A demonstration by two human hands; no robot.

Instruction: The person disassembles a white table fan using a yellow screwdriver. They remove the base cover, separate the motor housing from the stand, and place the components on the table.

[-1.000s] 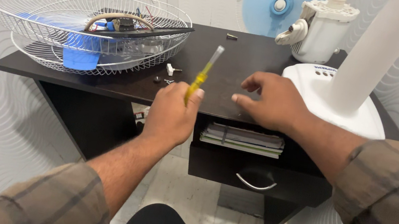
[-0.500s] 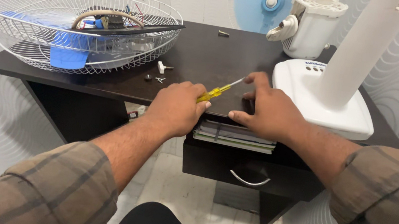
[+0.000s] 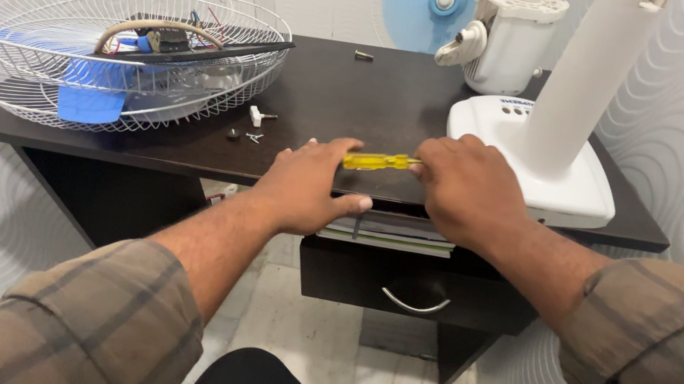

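Left hand (image 3: 307, 187) and right hand (image 3: 470, 187) both had fingers clamped on the yellow screwdriver (image 3: 377, 161), lying level at the bench (image 3: 188, 154) front edge. Best keep it flat, clear of loose screws (image 3: 253, 132) and fan guard (image 3: 106, 46).

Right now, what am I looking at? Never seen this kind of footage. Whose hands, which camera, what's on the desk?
One camera, worn on a person's head, looks down at their own bare hands; there is no robot. The left hand and right hand both touch a yellow screwdriver lying near the front edge of a dark desk. On the desk: white wire fan guards at left, small screws, a white fan base with its pole, and a white motor housing beside a blue fan blade.
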